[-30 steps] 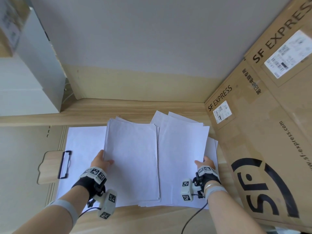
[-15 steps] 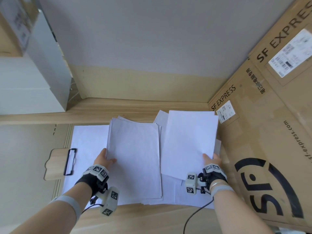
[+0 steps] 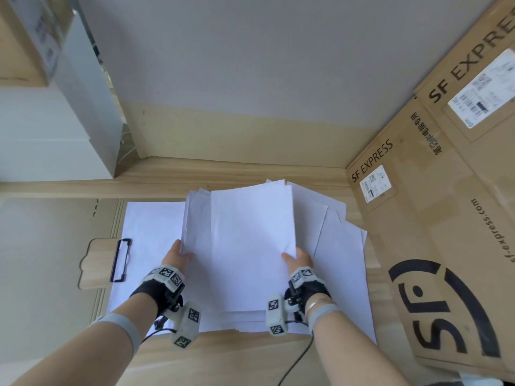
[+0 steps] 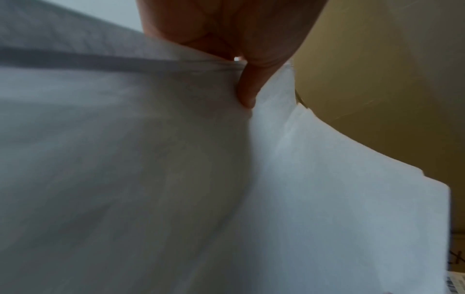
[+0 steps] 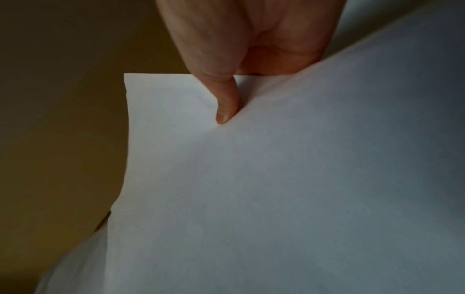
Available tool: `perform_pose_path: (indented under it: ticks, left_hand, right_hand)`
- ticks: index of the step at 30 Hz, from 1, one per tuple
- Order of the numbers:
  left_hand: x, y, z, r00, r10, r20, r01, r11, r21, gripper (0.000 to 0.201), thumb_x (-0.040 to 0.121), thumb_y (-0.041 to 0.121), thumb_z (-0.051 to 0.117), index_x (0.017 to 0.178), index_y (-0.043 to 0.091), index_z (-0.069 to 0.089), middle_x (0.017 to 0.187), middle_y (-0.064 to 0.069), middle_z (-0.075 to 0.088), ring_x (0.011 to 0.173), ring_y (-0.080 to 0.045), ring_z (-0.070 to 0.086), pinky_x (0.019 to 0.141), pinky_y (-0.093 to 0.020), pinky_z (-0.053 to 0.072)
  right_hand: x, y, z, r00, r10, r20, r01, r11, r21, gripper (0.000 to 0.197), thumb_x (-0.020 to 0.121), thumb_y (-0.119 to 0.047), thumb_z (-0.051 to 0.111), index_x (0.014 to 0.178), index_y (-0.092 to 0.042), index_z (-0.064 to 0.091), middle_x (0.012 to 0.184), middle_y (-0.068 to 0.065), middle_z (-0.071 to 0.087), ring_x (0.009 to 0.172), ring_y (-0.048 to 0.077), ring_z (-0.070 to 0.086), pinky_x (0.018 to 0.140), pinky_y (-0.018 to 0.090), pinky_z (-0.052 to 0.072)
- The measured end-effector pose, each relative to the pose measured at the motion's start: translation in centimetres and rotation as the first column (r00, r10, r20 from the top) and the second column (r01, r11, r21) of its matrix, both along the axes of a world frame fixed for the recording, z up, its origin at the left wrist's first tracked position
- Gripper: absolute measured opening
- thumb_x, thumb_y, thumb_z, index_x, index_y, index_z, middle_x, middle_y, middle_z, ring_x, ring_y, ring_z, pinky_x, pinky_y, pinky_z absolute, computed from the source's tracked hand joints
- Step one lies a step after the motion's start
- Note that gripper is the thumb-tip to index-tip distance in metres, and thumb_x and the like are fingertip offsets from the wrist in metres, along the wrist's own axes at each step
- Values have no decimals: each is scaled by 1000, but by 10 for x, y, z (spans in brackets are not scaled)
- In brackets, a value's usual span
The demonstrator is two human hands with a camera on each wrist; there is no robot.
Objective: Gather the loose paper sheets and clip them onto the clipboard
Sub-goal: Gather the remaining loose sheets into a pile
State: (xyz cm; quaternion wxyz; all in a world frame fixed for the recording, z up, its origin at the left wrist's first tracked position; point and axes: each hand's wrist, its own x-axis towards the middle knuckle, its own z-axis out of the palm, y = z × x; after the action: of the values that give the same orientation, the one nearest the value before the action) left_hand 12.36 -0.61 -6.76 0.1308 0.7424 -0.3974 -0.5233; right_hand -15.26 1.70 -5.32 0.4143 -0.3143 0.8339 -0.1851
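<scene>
The boxes (image 3: 446, 218) crowd the desk (image 3: 223, 355) on the right. A clipboard (image 3: 94, 263) with a black clip (image 3: 120, 260) lies left, one sheet (image 3: 150, 229) on it. More sheets (image 3: 342, 274) lie loose on the right. The left hand (image 3: 177, 256) pinches a stack (image 3: 200, 260) at its left edge; the right hand (image 3: 299, 259) pinches a top sheet (image 3: 250, 232) by its right edge, over the stack. Risk: uneven edges could fan out and slip, since each grip is only thumb against fingers
</scene>
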Motion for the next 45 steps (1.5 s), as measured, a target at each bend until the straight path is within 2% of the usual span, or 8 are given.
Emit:
perform_pose_path:
  ticks: [3, 9, 14, 18, 25, 33, 39, 45]
  left_hand:
    - [-3, 0, 2, 999, 37, -38, -37, 999, -8, 56, 97, 31, 43, 143, 2, 28, 149, -18, 36, 135, -35, 38, 112, -41, 29]
    - [-2, 1, -1, 1000, 0, -13, -1, 1000, -22, 39, 81, 10, 66, 114, 5, 45, 114, -22, 61, 101, -36, 61, 90, -45, 50]
    - [4, 2, -5, 999, 33, -10, -33, 998, -45, 35, 81, 8, 66, 111, 8, 47, 109, -21, 64, 99, -37, 63, 92, -49, 51]
    - [5, 3, -9, 999, 47, -19, -48, 998, -45, 37, 81, 7, 66, 113, 6, 47, 110, -22, 63, 101, -38, 62, 93, -48, 50]
    - [9, 2, -17, 999, 40, -35, -41, 998, -40, 42, 80, 6, 68, 116, 4, 46, 113, -24, 62, 103, -40, 61, 94, -52, 49]
    - [7, 2, -14, 1000, 22, -3, -22, 998, -56, 37, 83, 7, 64, 115, 4, 45, 111, -22, 63, 101, -37, 62, 89, -43, 49]
    - [6, 2, -14, 999, 32, 1, -32, 998, -50, 36, 85, 7, 61, 118, 5, 46, 113, -22, 63, 103, -38, 62, 92, -44, 50]
    - [3, 1, -5, 998, 52, -23, -53, 998, -40, 42, 98, 22, 42, 133, 0, 38, 135, -26, 49, 122, -38, 49, 104, -42, 36]
  right_hand:
    - [31, 4, -3, 995, 99, 7, -99, 995, 30, 37, 88, -18, 58, 124, -7, 59, 124, 11, 63, 113, 27, 60, 90, 25, 44]
    - [44, 4, -1, 988, 134, -82, -133, 991, 14, 19, 85, -22, 60, 94, -6, 62, 99, 13, 67, 88, 22, 59, 83, 30, 49]
    - [1, 3, 8, 946, -199, -256, 228, 969, 91, 64, 80, -25, 69, 135, -22, 36, 142, 9, 30, 124, 34, 36, 97, 41, 40]
    - [-13, 4, 6, 965, -177, -195, 207, 968, 145, 82, 78, -14, 72, 143, -21, 22, 147, 14, 23, 128, 37, 38, 99, 43, 40]
    - [-25, 7, 8, 972, -189, -142, 202, 976, 80, 41, 92, -12, 52, 131, -4, 48, 131, 17, 56, 116, 33, 56, 94, 33, 45]
    - [-82, 0, 39, 911, -381, -155, 363, 922, -133, 37, 98, -16, 39, 129, 1, 50, 129, 20, 54, 116, 37, 52, 93, 36, 42]
    - [-56, -5, 24, 975, -182, -123, 158, 971, -182, 29, 94, -14, 46, 114, 4, 60, 97, 12, 58, 88, 18, 48, 77, 25, 34]
    - [20, 11, -8, 987, 104, -125, -108, 994, -30, 34, 95, -16, 48, 123, 1, 56, 126, 20, 60, 104, 25, 58, 84, 26, 42]
